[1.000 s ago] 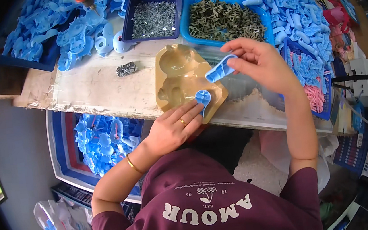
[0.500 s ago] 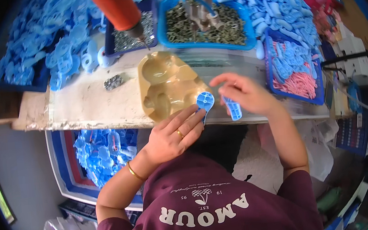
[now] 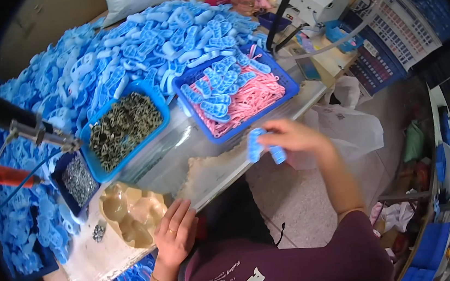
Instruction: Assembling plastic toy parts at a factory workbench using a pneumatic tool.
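My right hand [image 3: 294, 135] is raised over the table's front edge, its fingers closed on blue plastic pieces [image 3: 255, 146]. Two ribbed ends show, one to the left of the fingers and another below them; motion blurs them a little. My left hand [image 3: 174, 232] lies at the table edge with its fingers stretched out and nothing visible in it. Just beside its fingertips sits a tan moulded fixture [image 3: 134, 235] with rounded hollows. Nearest to my right hand on the table is a blue basket [image 3: 227, 137] of pink strips [image 3: 253, 98], with several blue pieces on top.
Behind stand a light-blue tray of dark metal parts [image 3: 125, 130] and a small bin of screws [image 3: 78, 180]. Blue plastic parts [image 3: 133, 46] heap up across the back. An orange power driver [image 3: 6, 173] hangs at the left. A small metal pile [image 3: 98, 233] lies by the fixture.
The view has swung to the right. My right hand has moved right, away from the fixture, carrying the blue pieces. The piece under my left fingers no longer shows there.
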Available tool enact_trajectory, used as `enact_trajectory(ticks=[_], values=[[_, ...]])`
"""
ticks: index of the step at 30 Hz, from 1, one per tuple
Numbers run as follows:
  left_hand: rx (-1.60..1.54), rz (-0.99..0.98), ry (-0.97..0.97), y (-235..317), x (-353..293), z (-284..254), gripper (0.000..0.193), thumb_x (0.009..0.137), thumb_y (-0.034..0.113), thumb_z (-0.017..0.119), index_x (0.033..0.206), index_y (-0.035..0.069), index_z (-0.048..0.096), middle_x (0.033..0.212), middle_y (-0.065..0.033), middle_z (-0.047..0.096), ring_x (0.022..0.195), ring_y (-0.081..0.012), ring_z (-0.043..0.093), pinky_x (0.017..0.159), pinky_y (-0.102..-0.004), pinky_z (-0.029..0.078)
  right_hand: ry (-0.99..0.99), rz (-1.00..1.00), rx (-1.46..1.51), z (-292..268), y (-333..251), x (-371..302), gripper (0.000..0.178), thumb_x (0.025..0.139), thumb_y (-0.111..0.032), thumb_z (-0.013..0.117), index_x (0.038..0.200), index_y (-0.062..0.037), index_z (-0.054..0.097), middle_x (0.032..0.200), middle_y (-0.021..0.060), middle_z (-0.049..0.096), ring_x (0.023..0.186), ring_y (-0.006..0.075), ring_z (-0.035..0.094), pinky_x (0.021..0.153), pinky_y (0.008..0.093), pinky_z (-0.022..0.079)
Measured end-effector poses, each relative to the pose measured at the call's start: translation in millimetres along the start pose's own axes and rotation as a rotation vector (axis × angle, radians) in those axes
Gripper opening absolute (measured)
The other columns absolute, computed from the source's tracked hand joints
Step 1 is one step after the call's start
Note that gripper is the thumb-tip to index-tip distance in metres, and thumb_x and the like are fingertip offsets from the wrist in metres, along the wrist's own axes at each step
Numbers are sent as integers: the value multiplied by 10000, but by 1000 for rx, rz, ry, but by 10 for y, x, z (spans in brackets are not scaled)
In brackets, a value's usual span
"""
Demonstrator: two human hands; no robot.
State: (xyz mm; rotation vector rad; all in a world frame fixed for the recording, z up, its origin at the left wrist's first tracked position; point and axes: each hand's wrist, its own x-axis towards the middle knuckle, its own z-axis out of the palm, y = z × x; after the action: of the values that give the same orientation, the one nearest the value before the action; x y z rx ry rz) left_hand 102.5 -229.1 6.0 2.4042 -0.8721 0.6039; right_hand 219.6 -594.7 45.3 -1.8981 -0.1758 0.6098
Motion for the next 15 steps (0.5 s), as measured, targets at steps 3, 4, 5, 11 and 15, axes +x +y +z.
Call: enact_trajectory(ticks=[3,4,5,11,15], values=[[-16,-8,-23,7,18,34,345,825,23,756,1151,54,647,1248,-118,683,1137,-321,674,898,-376,564,181,245,-195,-919,157,-286,423,956,-398,696,1131,-13,680,952,30,693,834,117,648,687,297,552],[-17,-2,-18,6,15,46,345,825,23,756,1151,54,647,1248,-118,683,1137,-321,674,898,-376,564,311,351,-253,-1214,139,-384,460,940,-442,701,1120,-19,683,932,29,691,806,118,649,653,300,555],[-28,-1,-19,9,32,63,335,827,18,752,1144,51,648,1242,-118,685,1130,-320,675,896,-380,566,383,368,-259,-1693,329,-463,462,922,-478,699,1075,-42,697,873,14,677,732,108,640,586,279,535],[-63,-15,-46,45,80,94,319,821,-5,738,1125,42,654,1221,-122,689,1103,-317,680,883,-391,579,1251,48,-41,-3556,495,-432,400,959,-401,688,851,-16,690,697,31,648,504,113,586,449,265,457],[-78,-47,-33,54,52,68,331,804,-64,724,1110,35,647,1194,-152,694,1065,-360,686,853,-409,583,1263,120,-50,-3661,503,-273,403,918,-429,719,877,-29,705,701,35,644,502,118,582,450,255,453]])
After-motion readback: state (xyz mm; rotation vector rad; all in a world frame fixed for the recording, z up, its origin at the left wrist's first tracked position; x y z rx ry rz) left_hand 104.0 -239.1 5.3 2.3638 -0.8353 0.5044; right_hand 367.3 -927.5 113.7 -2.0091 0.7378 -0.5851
